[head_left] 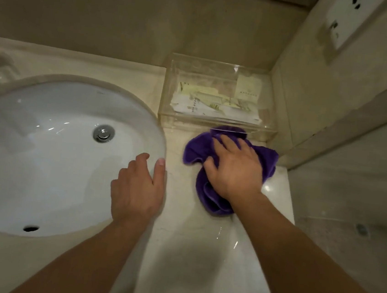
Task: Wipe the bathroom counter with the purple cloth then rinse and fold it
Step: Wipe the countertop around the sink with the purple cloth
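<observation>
The two bare forearms come in from the bottom of the view, and the right one leads straight to the purple cloth (228,171), which lies bunched on the pale stone counter (200,254) to the right of the basin. The right hand (234,168) lies flat on top of it, palm down, fingers spread and pressing rather than curled into a grip. Its fingertips point away from the body toward the clear acrylic tray (219,96). The cloth's long axis runs roughly from that tray back toward the person, one lobe showing left of the thumb and a thicker fold trailing under the wrist. Its far edge touches or slips just under the tray's front lip; I cannot tell which.

That contact is what the next stroke turns on, in my judgement: there is no room to push forward, and the side wall (311,111) closes in just right of the cloth. Open counter lies toward the person, a wet-looking strip with glints, and leftward as a narrow band before the sink (43,154) rim. A pull back or a sweep left looks freest.

The left hand (139,188) rests on the basin's rim, well apart from the cloth, fingers loosely bent over the edge and holding nothing. The right hand is plainly the working one.
</observation>
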`<control>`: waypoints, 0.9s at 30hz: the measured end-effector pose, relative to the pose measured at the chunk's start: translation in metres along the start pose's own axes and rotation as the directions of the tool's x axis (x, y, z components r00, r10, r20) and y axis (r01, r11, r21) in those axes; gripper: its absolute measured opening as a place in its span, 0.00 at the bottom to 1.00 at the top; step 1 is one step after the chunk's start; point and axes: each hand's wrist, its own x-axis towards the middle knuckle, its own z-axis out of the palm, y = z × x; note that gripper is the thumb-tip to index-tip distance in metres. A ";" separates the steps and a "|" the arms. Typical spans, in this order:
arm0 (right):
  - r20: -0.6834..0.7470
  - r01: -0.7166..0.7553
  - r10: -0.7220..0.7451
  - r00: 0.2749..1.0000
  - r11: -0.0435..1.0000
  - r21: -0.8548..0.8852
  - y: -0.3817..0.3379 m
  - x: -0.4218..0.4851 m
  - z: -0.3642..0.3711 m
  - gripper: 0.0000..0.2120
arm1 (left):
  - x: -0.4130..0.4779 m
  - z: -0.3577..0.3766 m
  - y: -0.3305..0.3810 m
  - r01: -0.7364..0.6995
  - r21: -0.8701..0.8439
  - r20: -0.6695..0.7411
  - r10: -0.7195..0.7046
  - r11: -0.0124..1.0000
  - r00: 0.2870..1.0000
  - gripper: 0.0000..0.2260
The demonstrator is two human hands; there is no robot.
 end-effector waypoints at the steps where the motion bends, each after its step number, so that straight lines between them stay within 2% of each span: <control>1: -0.009 -0.038 0.038 0.999 0.999 -0.008 0.012 -0.004 0.000 0.28 | 0.000 0.001 -0.001 0.004 -0.010 0.002 -0.004 1.000 1.000 0.30; 6: -0.003 -0.112 0.112 0.994 0.993 -0.041 0.025 -0.007 -0.001 0.29 | 0.002 0.005 0.000 0.084 -0.115 0.049 -0.078 0.990 0.996 0.27; 10: 0.028 -0.124 0.124 0.992 0.992 0.007 0.017 -0.002 -0.005 0.30 | 0.004 0.004 0.000 0.113 -0.178 0.117 -0.094 0.977 0.989 0.26; 14: 0.062 0.022 -0.022 0.998 1.000 -0.003 -0.015 -0.003 -0.011 0.31 | -0.001 0.005 0.003 0.050 -0.199 0.138 -0.022 0.979 0.990 0.25; 17: 0.053 0.185 -0.184 0.981 0.983 -0.004 -0.061 0.002 -0.009 0.29 | -0.001 0.003 0.002 0.007 -0.220 0.093 0.014 0.976 0.996 0.26; 20: 0.038 0.242 -0.243 0.969 0.970 0.022 -0.079 0.005 -0.006 0.26 | -0.001 0.001 0.000 -0.003 -0.235 0.037 0.012 0.972 0.999 0.26; 24: 0.010 0.195 -0.196 0.980 0.979 0.061 -0.062 0.001 -0.003 0.27 | -0.008 -0.002 0.001 -0.110 -0.136 0.019 0.114 0.985 0.993 0.31; 27: -0.002 0.123 -0.123 0.992 0.990 0.075 -0.042 -0.002 -0.003 0.28 | -0.005 -0.002 0.001 -0.111 -0.108 0.043 0.116 0.988 0.992 0.33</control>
